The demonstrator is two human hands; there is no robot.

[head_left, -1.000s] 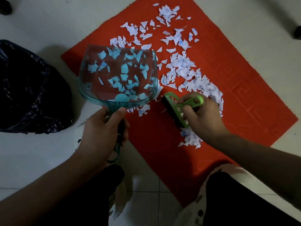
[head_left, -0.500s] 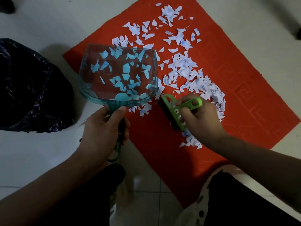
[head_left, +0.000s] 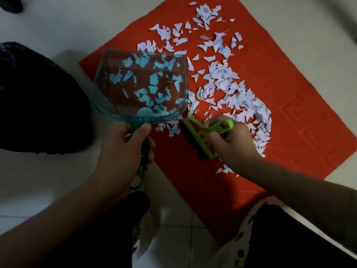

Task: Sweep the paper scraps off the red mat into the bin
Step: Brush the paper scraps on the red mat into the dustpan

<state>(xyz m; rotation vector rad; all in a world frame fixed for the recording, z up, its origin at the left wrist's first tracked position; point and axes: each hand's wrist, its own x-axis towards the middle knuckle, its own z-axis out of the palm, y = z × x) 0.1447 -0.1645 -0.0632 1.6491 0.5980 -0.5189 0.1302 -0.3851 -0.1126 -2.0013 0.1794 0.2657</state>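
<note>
Scraps [head_left: 231,89] crowd mat [head_left: 299,117]

The left fingers [head_left: 142,130] wrap the pan [head_left: 141,88] by its handle; the right fingers [head_left: 212,123] clasp the brush [head_left: 201,138]. Most scraps lie just beyond the right fingers, bin [head_left: 38,97] left of the left ones. Pan lip should sit flat, strokes short toward it.

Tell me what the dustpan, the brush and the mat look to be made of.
The dustpan looks like clear, teal-tinted plastic with a glossy finish; what lies under it shows through. The brush has a smooth, bright green moulded plastic frame with a dark strip below, likely bristles. The mat is red and matte, probably woven or felted fabric; a raised key pattern shows in its surface.
</note>
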